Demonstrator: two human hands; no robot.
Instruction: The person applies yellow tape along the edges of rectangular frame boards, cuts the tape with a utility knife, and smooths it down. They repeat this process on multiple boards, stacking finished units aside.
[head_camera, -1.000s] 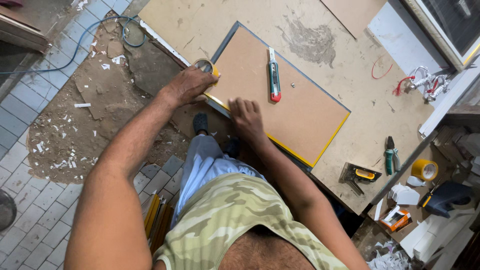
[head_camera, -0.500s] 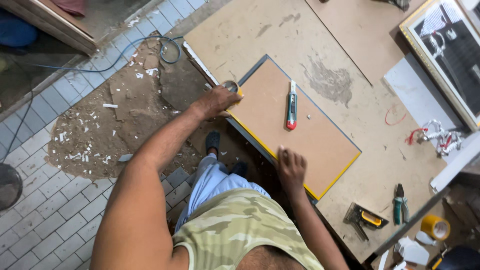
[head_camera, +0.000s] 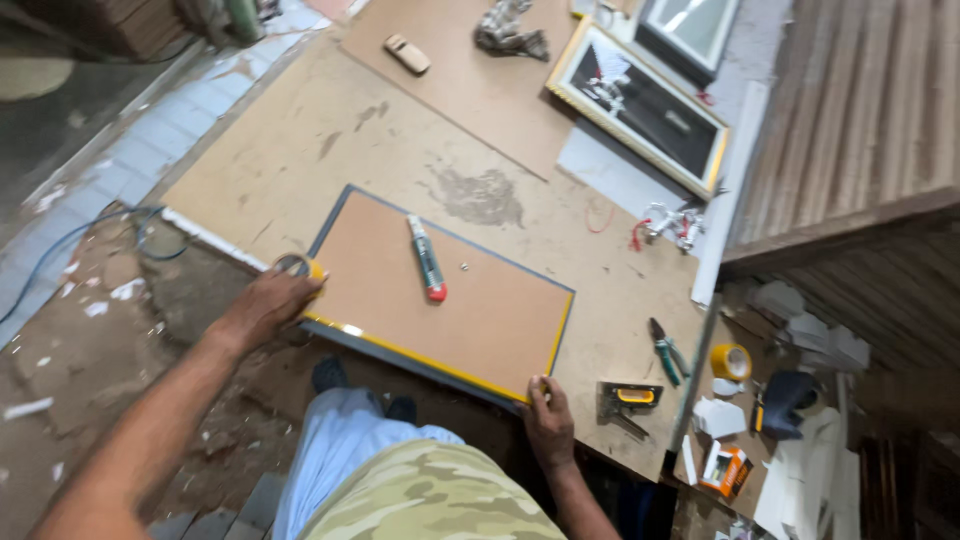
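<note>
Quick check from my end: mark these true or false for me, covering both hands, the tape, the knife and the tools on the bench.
1. The left hand holds a roll of yellow tape at the board's corner. True.
2. The utility knife is in the right hand. False: it lies on the board.
3. The right hand presses the board's near edge. True.
4. The staple gun lies on the board. False: it lies beside it, on the bench.

Both arms reach forward, spread wide. The left hand (head_camera: 265, 305), toward ten o'clock, has its arm nearly straight and fingers curled in a grip. The right hand (head_camera: 548, 418), toward one o'clock, lies palm down, thumb pressing forward, wrist bent.
</note>
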